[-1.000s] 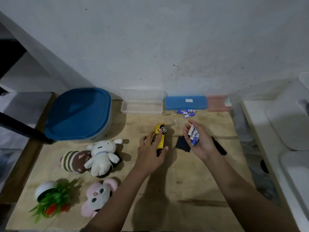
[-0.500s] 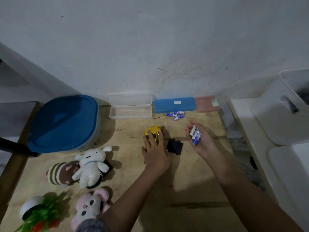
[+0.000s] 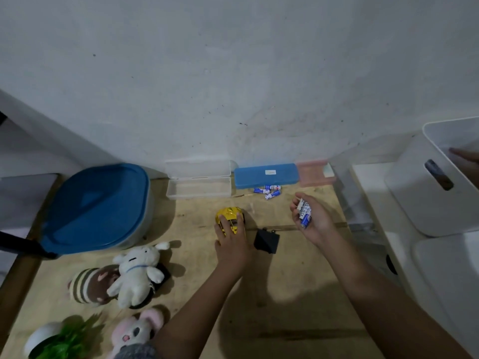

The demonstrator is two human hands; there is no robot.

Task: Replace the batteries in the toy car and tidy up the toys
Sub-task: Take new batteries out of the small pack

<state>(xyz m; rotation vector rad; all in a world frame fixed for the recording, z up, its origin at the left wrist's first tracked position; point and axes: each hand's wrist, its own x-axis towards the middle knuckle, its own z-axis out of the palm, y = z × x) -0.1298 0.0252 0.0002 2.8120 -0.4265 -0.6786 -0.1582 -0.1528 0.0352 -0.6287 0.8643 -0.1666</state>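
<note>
Bare left hand (image 3: 232, 244) (right hand (image 3: 320, 226) likewise)

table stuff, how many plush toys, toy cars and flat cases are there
plush toys: 3 (striped brown plush, white plush, pink plush)
toy car: 1, under the left hand
flat cases: 3 (clear case, blue case, pink case)
total: 7
</note>
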